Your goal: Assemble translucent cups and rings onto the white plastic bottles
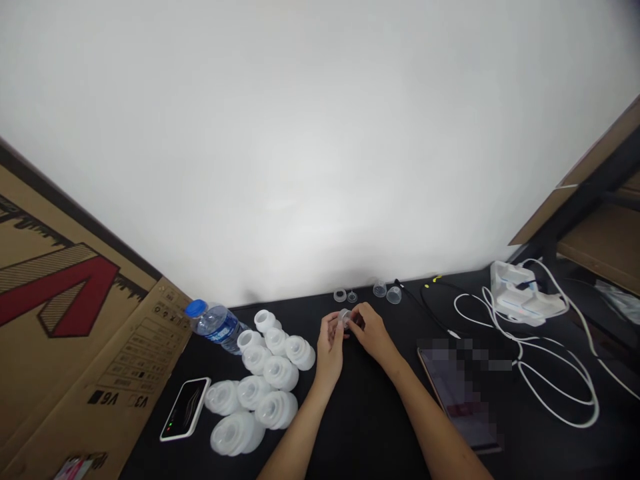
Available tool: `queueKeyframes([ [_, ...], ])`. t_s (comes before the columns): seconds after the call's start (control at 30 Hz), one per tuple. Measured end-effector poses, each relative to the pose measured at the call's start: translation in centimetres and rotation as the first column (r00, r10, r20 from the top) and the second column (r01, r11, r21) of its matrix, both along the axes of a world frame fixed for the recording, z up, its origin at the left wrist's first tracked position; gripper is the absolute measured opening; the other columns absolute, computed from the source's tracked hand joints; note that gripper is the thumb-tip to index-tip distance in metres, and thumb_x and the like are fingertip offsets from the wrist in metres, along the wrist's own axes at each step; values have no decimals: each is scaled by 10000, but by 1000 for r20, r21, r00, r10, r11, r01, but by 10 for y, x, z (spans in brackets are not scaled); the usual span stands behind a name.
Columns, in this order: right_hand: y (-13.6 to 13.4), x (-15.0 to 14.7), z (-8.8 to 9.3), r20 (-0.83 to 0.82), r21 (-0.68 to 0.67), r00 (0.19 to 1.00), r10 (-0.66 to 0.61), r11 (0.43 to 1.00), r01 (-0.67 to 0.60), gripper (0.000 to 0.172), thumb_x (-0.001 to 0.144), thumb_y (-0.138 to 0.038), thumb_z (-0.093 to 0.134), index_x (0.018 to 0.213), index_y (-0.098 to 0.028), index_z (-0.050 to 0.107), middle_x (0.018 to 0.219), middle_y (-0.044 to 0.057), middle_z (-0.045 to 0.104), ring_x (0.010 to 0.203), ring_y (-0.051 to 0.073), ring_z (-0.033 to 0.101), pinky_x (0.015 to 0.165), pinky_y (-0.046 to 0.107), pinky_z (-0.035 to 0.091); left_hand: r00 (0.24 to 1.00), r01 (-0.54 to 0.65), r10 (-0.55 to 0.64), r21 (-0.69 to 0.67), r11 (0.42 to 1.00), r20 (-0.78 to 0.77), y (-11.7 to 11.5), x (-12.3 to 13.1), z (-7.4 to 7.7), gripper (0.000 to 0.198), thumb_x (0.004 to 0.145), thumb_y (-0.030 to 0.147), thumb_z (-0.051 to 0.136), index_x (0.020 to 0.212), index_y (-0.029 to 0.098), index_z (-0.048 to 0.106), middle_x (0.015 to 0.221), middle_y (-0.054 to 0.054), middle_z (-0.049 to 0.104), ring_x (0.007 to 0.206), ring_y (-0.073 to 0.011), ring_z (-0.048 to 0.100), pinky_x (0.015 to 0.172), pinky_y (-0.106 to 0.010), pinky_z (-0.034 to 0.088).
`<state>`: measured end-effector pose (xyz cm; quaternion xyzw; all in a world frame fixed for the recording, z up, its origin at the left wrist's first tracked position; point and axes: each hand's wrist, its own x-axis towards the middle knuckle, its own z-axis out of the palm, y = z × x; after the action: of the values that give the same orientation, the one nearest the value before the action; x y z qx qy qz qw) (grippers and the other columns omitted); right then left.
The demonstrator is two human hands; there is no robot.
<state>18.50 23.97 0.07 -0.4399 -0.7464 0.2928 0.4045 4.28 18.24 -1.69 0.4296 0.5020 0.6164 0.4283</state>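
Over the middle of the black table, my left hand (330, 341) pinches a small translucent baby bottle ring (344, 317) between thumb and fingers. My right hand (368, 327) grips the same piece from the other side, fingertips closed on it. The fingers partly cover it, so whether a nipple sits inside cannot be made out. Just beyond the hands lie another translucent ring (340, 295) and a clear nipple (352, 296). Two clear dome caps (379, 289) rest farther right. To the left of my left hand stand several white baby bottles (281, 373), most with translucent tops, some with bare necks.
A water bottle (216, 325) with a blue cap leans by the cardboard box (100, 313) at left. Near it lies a white-framed device (185, 409). On the right are a tablet (457, 400), a white charging dock (525, 293) and looped white cables (560, 421). A white wall (320, 147) closes the back.
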Motion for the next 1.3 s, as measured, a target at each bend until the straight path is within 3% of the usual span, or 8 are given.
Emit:
queueKeyframes([
  [0.2,0,-2,-2,-59,-10,998,-29,1000,28,80,913,-205,639,973,-237,598,1100,77,664,880,222,660,724,327,534,995,22,-19,-29,999,97,5,-1,-4,515,912,598,780,1226,216,636,1202,-131,797,1072,-264,772,838,-364,626],
  [0.3,0,-2,-4,-74,-83,997,-10,997,4,77,922,-245,648,966,-244,584,966,38,697,795,209,670,701,317,525,996,40,-38,-20,999,84,3,-1,-3,507,913,584,790,1234,218,647,1168,-108,793,1057,-248,770,890,-372,624],
  [0.37,0,-2,-4,-87,-135,996,-38,991,26,142,929,-269,656,1047,-245,582,894,6,702,733,199,669,694,316,523,996,60,-58,-21,998,61,1,0,-2,480,945,578,761,1244,219,653,1188,-112,789,1063,-248,770,905,-377,625],
  [0.47,-1,-1,-2,-79,-136,995,-55,990,44,267,951,-282,637,1211,-241,594,942,15,730,746,199,681,713,321,526,995,98,-98,-33,995,11,-1,1,1,463,994,592,693,1260,214,660,1217,-127,782,1073,-257,770,890,-381,631],
  [0.67,0,1,0,39,-46,999,-14,999,16,82,973,-262,601,975,-235,678,895,27,709,767,203,643,725,319,493,994,99,-101,-45,994,-44,-2,1,0,482,997,621,671,1250,210,670,1127,-108,791,983,-244,774,851,-376,632],
  [0.97,2,1,-7,-10,-150,999,32,988,-34,39,929,-228,609,921,-234,647,798,-20,684,714,177,626,676,281,466,985,66,-70,-31,997,-155,-3,2,-2,410,1048,584,607,1189,206,686,1033,-87,788,855,-220,762,772,-355,623],
  [1.3,0,2,2,-100,-213,993,62,974,-82,73,943,-236,563,937,-249,634,842,2,749,772,209,708,730,308,516,968,117,-121,-32,993,-221,-5,-1,1,380,1064,569,581,1243,240,647,1010,-62,779,834,-212,739,750,-344,606],
])
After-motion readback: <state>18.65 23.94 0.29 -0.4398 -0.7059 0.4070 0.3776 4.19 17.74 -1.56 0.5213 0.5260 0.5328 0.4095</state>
